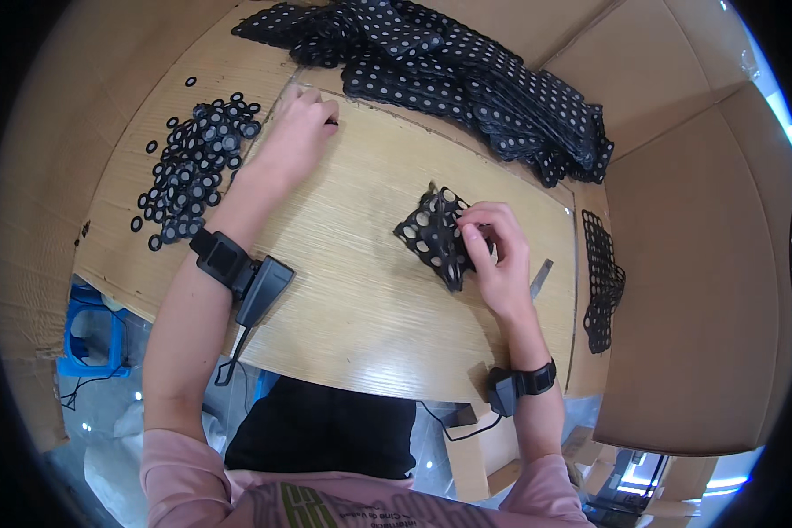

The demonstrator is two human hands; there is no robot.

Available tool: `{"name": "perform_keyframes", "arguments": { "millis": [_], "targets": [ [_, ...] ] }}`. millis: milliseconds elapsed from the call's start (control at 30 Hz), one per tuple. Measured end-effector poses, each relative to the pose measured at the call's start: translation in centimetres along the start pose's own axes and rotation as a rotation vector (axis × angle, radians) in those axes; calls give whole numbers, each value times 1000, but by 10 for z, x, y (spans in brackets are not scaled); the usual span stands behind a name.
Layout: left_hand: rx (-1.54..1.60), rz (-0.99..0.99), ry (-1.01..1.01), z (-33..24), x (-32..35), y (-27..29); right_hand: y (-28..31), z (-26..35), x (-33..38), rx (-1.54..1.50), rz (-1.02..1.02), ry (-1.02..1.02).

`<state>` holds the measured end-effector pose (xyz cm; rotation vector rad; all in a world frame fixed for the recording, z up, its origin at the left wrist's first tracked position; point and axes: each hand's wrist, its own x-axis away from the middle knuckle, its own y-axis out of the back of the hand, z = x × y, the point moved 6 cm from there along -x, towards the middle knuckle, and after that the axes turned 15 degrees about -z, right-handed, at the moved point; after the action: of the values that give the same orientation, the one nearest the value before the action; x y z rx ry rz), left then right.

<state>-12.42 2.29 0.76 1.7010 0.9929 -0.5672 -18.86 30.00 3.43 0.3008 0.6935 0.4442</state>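
Note:
My right hand (500, 260) pinches the right side of a crumpled black sheet (436, 233) full of round holes, over the middle right of the table. Through the holes the light wood shows. Farther off and to the left, my left hand (301, 128) is closed with its fingers curled. A small dark bit shows at its fingertips, too little to name. Left of that forearm lies a loose heap of small black rings (189, 172) with pale centres. Some rings lie apart from the heap, and my forearm is close to its right edge.
A big stack of black sheets with pale dots (475, 79) lies along the far edge. One holed black strip (600, 282) rests at the right, near the cardboard wall (695, 264). A flat metal strip (542, 277) lies beside my right wrist. A blue stool (97, 334) stands below left.

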Motion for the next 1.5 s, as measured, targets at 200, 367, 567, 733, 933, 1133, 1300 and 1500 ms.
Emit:
{"name": "perform_keyframes", "arguments": {
  "millis": [200, 367, 567, 733, 933, 1133, 1300, 1500],
  "targets": [
    [107, 3, 56, 13, -2, -2, 31, 89, -8, -951, -43, -174],
    [110, -10, 18, 13, -3, -2, 60, 215, 28, -1359, 89, -175],
    [71, -66, 89, 26, -21, 29, 60, 267, 47, -1286, 130, -33],
    [-245, -161, 215, 90, -42, 97, 69, 274, 57, -1225, 120, 9],
    [-551, -40, 288, 168, -27, 126, 71, 282, 65, -1173, 109, 39],
    [-498, -203, 88, 109, -26, 131, 70, 288, 68, -1088, 101, 58],
    [67, -6, 119, -28, 14, 100, 80, 282, 66, -949, 62, 100],
    [399, 371, -60, -139, 80, 100, 77, 118, 3, 179, -26, -101]
  ]
}}
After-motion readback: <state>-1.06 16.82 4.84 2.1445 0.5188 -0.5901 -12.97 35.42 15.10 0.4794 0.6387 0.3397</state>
